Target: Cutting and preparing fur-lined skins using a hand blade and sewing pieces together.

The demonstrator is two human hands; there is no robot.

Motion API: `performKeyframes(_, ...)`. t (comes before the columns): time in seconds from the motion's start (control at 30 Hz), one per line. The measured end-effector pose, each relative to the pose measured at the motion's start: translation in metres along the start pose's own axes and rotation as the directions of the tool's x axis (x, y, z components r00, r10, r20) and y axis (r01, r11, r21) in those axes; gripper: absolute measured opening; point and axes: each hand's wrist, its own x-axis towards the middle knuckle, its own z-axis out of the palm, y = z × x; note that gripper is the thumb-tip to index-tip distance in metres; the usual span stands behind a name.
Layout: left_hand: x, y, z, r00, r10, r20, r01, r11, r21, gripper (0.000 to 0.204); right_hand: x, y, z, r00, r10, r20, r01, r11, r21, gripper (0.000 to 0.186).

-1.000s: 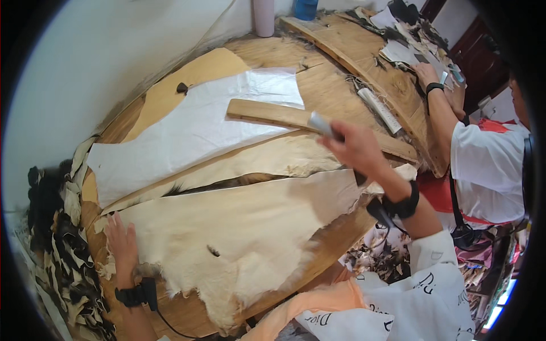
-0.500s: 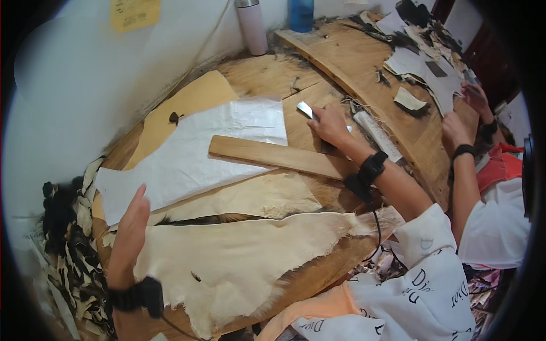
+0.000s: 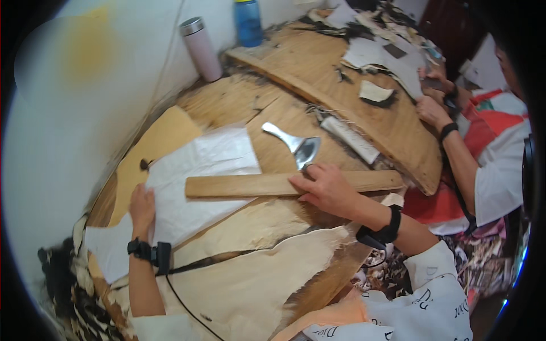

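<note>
Wooden and worn, the round bench (image 3: pixel 239 96) carries one long flat wooden slat (image 3: pixel 244 185), which serves here as the landmark. One white sheet (image 3: pixel 199 170) lies partly under the slat's left end and spreads out to the left and below it. Two pale tan hide pieces show below the slat: one narrow piece (image 3: pixel 250 227) just under it, and one larger ragged piece (image 3: pixel 250 284) further down toward the bench edge. One metal blade tool (image 3: pixel 298 145) with a broad silvery handle lies just above the slat, its dark tip close to the right hand. One whitish bar (image 3: pixel 355 139) lies above and to the right of the slat. Two bottles stand far above the slat by the wall, one pale pink flask (image 3: pixel 202 48) and one blue bottle (image 3: pixel 248 23). The right hand (image 3: pixel 324 187) lies flat on the slat near its middle, fingers spread and pressed down on the wood, the grip open rather than closed around it. The left hand (image 3: pixel 142 204) rests palm down on the white sheet, just left of the slat's end, fingers extended and holding nothing. Both wrists wear one dark band each. To the right of the slat, another person's two hands (image 3: pixel 432 108) rest at a second wooden board strewn with scraps.
</note>
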Motion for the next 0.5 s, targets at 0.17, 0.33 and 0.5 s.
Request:
performKeyframes(0.17,0.001,0.001,-0.012,0.996,0.076,0.04,-0.077,0.997,0.023,0.033,0.008,0.013,-0.004,0.975,0.101,-0.196,-0.118,0.99,-0.077,0.046)
performKeyframes(0.33,-0.011,0.017,-0.035,0.995,-0.099,0.008,0.099,0.99,-0.095,0.036,0.01,0.042,0.013,0.96,0.184,-0.21,-0.22,0.962,-0.164,0.037)
performKeyframes(0.5,-0.03,-0.001,-0.075,0.989,-0.126,-0.083,0.104,0.967,-0.234,0.034,0.014,0.065,-0.02,0.954,0.144,-0.262,-0.177,0.978,-0.106,0.019)
